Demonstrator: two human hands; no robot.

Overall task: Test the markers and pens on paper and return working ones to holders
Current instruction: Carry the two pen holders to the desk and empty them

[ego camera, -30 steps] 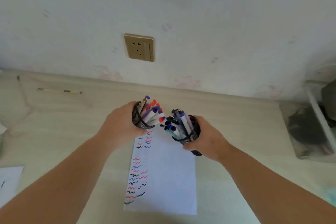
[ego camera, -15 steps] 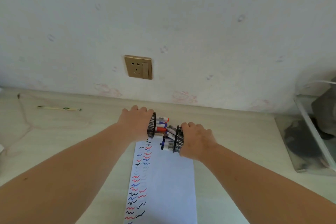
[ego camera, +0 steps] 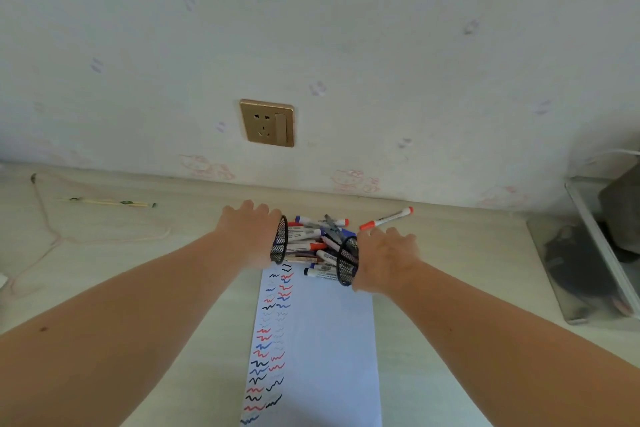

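Both black mesh holders lie tipped on their sides with their mouths facing each other. My left hand [ego camera: 247,236] grips the left holder [ego camera: 280,243]; my right hand [ego camera: 384,258] grips the right holder [ego camera: 347,260]. Between them a pile of markers and pens [ego camera: 313,243] spills onto the desk and the top of the white paper [ego camera: 322,350]. One red-capped marker [ego camera: 386,218] lies apart, beyond my right hand. The paper's left side carries columns of red, blue and black squiggles [ego camera: 272,333].
A wall with a gold socket [ego camera: 267,122] rises right behind the pile. Chopsticks [ego camera: 110,202] and a thin cord [ego camera: 45,236] lie on the desk at left. A clear plastic box [ego camera: 588,253] holding dark items stands at right.
The holders went from upright in my hands to lying on their sides, and the markers and pens have slid out into a pile; one red-capped marker rolled off to the right.
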